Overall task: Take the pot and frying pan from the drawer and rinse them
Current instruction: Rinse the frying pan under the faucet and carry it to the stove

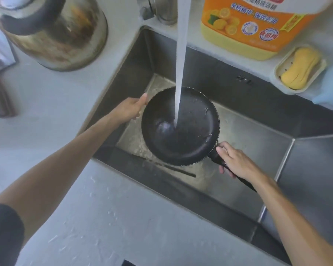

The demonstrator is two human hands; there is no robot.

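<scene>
Over the steel sink (248, 131), the pan (181, 127) sat tilted under the stream (180, 73), right hand (236, 164) clenched round its handle, left hand (131, 110) gripping the far rim, likely steadying it so water swept the inside.

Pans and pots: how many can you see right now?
1: a frying pan in the sink under running water, held by both hands. No pot shows; it may be out of frame.
</scene>
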